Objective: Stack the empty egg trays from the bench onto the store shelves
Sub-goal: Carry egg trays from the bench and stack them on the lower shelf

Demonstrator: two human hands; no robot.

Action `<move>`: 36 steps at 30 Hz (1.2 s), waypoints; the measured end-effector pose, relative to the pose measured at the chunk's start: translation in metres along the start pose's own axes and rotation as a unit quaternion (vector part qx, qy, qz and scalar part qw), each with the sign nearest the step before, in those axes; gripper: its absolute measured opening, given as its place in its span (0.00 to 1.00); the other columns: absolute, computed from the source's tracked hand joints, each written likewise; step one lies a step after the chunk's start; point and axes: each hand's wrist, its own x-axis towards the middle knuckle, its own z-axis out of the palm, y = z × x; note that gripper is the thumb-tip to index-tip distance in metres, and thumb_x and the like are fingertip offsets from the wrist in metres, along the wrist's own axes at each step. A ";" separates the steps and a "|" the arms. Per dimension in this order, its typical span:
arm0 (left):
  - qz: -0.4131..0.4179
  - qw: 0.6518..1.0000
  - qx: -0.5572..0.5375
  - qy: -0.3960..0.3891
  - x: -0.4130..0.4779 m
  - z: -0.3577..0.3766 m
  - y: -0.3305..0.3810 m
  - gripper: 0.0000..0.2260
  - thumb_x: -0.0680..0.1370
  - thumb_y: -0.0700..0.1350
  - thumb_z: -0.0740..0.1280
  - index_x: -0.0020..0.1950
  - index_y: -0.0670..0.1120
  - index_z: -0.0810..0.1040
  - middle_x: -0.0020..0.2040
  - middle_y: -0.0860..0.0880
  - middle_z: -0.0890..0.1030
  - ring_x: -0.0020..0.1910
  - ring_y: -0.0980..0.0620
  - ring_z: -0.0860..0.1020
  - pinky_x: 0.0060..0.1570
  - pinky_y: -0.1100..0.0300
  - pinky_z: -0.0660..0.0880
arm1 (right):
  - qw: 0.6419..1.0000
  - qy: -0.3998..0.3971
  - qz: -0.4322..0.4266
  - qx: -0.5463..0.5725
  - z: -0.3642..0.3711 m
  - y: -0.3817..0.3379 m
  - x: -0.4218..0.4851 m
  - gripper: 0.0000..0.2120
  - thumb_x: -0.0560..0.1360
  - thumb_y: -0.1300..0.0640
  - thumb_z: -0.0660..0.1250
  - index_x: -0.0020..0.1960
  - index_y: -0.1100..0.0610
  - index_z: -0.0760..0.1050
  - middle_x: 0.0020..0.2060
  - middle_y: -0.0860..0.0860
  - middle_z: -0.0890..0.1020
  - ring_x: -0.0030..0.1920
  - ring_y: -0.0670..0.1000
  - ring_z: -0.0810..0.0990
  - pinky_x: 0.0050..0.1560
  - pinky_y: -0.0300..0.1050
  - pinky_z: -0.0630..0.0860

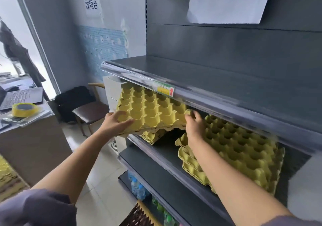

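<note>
Left hand [116, 121]: gripped the near left corner of a yellow moulded-pulp egg tray [151, 109], fingers curled over its top face.
Right hand [194, 123]: clamped on the same tray's near right corner, fingers bent round the edge.
Egg tray: was held between both hands, cups up and empty, tilted with its far edge higher. Its far part reached under the lip of the grey metal upper shelf [226, 79].
Left stack [153, 136]: a short pile of the same yellow trays lay directly below the held one (whether the two touched could not be told).
Right stack [244, 152]: a taller pile of yellow trays sat just beside the right wrist on the same grey middle shelf [167, 149], its corners not squared.
Price label [165, 90]: yellow and white with a red arrow, it sat in the upper shelf's front strip, above the held tray.
Paper sign [230, 0]: a white sheet with black handwritten characters was fixed to the back panel above the upper shelf.
Plastic bottles [139, 189]: clear and green ones stood on the lowest shelf.
Counter [34, 138]: stood to the left, well apart from the shelves, and carried a roll of yellow tape [24, 109] and an open black laptop [19, 97].
Chair [90, 111]: brown-seated, it stood between counter and shelves, with a black bag [73, 98] just beside it.
Far-left pile [7, 177]: more yellow trays showed at the lower left edge, partly cut off.
</note>
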 end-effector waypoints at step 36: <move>0.286 0.888 0.335 -0.129 0.244 0.029 -0.087 0.20 0.79 0.62 0.52 0.66 0.57 0.71 0.65 0.51 0.73 0.64 0.47 0.71 0.62 0.48 0.58 | 0.922 0.254 0.148 -0.251 0.217 0.077 0.082 0.21 0.75 0.44 0.64 0.65 0.52 0.68 0.63 0.56 0.69 0.61 0.59 0.71 0.54 0.58 0.76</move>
